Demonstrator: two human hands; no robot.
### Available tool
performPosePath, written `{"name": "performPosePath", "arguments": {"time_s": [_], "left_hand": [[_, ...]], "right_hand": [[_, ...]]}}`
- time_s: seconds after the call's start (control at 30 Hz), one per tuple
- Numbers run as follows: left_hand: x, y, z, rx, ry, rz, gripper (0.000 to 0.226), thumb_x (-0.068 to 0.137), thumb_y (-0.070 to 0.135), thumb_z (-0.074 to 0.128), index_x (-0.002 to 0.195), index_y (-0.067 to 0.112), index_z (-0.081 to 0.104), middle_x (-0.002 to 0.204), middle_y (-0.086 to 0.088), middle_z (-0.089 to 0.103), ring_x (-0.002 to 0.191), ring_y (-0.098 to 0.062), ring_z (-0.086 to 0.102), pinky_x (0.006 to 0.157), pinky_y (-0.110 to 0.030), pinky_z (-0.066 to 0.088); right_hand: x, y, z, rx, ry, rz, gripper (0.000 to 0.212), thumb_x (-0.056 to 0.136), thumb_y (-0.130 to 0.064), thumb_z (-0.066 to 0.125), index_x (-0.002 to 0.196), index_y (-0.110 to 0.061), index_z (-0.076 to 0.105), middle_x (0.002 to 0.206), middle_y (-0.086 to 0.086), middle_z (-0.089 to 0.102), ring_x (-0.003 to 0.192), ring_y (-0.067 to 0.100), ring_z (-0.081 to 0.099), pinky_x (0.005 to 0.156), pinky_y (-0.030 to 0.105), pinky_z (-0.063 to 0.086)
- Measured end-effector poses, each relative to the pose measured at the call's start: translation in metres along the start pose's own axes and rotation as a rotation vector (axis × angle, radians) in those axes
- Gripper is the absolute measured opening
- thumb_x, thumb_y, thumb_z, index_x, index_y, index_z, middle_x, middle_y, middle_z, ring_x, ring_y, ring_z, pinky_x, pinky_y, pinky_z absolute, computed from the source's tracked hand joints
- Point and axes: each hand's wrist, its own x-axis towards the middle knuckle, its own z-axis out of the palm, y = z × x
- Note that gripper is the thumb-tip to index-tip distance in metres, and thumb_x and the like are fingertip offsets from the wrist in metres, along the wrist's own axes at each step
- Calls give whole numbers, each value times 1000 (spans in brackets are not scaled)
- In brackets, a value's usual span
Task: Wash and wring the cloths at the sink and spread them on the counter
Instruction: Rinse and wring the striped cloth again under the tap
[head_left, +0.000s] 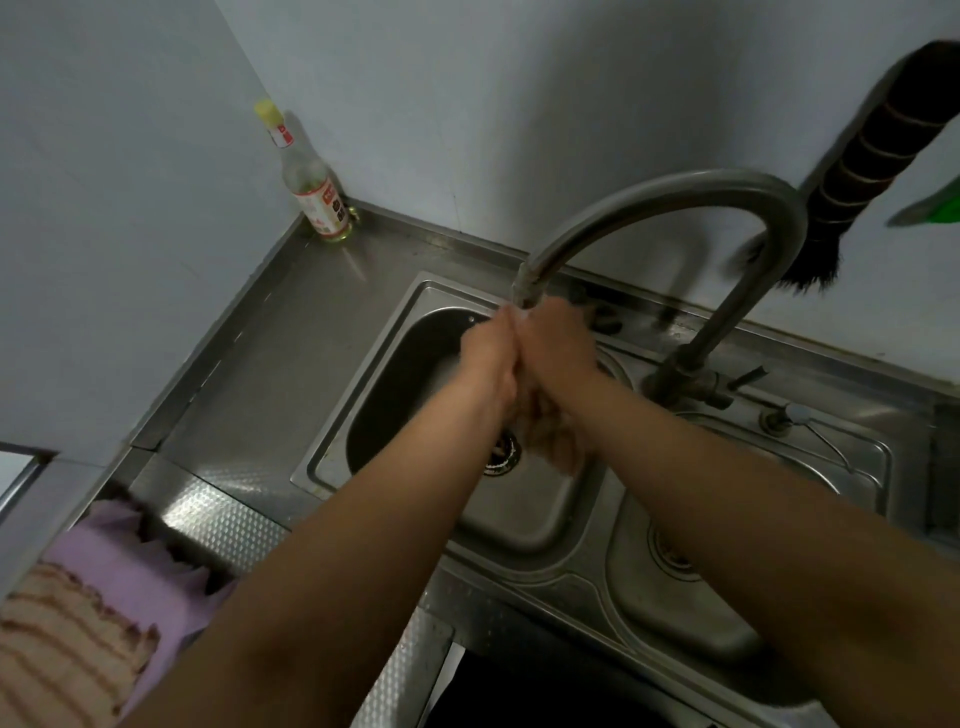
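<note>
Under the faucet spout (530, 291), both hands sit pressed together over the left basin (395, 395). Left hand (491, 364) and right hand (558, 353) look clasped against each other, fingers closed inward, right below the outlet. Blurred, so I can't tell if a cloth is pinched between them or if it's bare hands rubbing. Something brownish hangs below the palms near the drain (501, 449); could be cloth, could be reflection.

Cloths I can confirm: a purple cloth (130, 566) and a striped cloth (62, 644) lie on the counter (291, 332) at bottom left, striped one overlapping the purple.

Handling, my read: soft, limp, light when dry, noticeably heavier and drippy when soaked. Not fragile. Frilled edges give easy purchase, but for wringing grab the bunched middle with both fists and twist opposite ways, over the basin.

Room: gooseneck arches close above the hands, so lifting straight up risks knocking the spout. Tap lever (748, 376) and right basin (691, 587) sit to the right. Open counter stretches left and back toward a bottle (311, 182) in the corner; keep spreading short of it. Brush (878, 171) hangs on the wall, well apart.
</note>
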Motion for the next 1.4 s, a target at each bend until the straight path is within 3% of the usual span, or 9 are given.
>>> {"name": "performPosePath", "arguments": {"time_s": [0.1,0.37,0.53,0.67,0.87,0.97,1.1,1.23,1.4], "left_hand": [[-2,-3,6,12,-29,-27,26,99,25,50,79,11,60,59,-2,54,50,-14,52,43,-20,44],[5,-12,7,17,-53,-73,28,99,30,49,88,8,63,84,-11,64,82,-25,65,81,-36,55],[8,-5,-9,-4,-127,-93,29,100,32,45,92,11,64,77,-8,64,76,-21,63,72,-32,52],[-1,-12,-24,119,-351,-160,45,99,45,44,112,9,67,98,-16,72,92,-30,68,86,-43,53],[17,8,-67,131,-492,-42,33,99,34,48,116,11,64,115,-16,66,103,-26,65,96,-40,50],[26,13,-71,58,-428,1,29,100,29,44,110,8,62,108,-16,67,97,-25,67,90,-39,54],[35,10,-64,-9,-292,-14,38,100,33,44,113,4,65,112,-17,69,101,-26,67,87,-39,53],[36,-2,-33,-19,-118,-19,37,96,32,50,117,4,63,110,-19,69,99,-31,68,88,-43,55],[20,-15,3,53,-22,-23,31,96,34,53,79,12,66,71,-7,65,72,-23,65,75,-34,54]], "right_hand": [[9,2,-8,-70,25,-22,36,98,-24,40,90,-1,66,93,19,66,89,33,62,73,34,45],[13,13,-1,121,7,85,37,97,-20,38,74,-3,60,87,22,65,86,35,62,73,39,45],[-11,7,16,-21,11,-31,40,99,-32,37,81,-9,65,77,8,62,75,24,61,68,35,48],[20,23,-6,229,-147,120,39,97,-22,44,60,-13,52,65,5,52,64,16,50,69,33,37],[10,38,-28,612,-632,369,41,76,-56,60,87,-17,67,76,2,72,73,17,67,67,30,54],[7,49,-42,565,-855,293,38,72,-43,62,90,-11,68,78,10,69,69,20,65,67,31,56],[6,44,-39,872,-598,253,24,86,-31,56,92,-9,65,80,11,61,73,21,60,66,29,51],[-10,10,-8,399,-196,16,35,98,-28,47,65,-21,55,61,-8,52,56,-3,51,57,20,40],[3,5,0,92,-50,80,38,100,-25,39,90,0,65,88,20,63,88,31,61,70,32,39]]}}
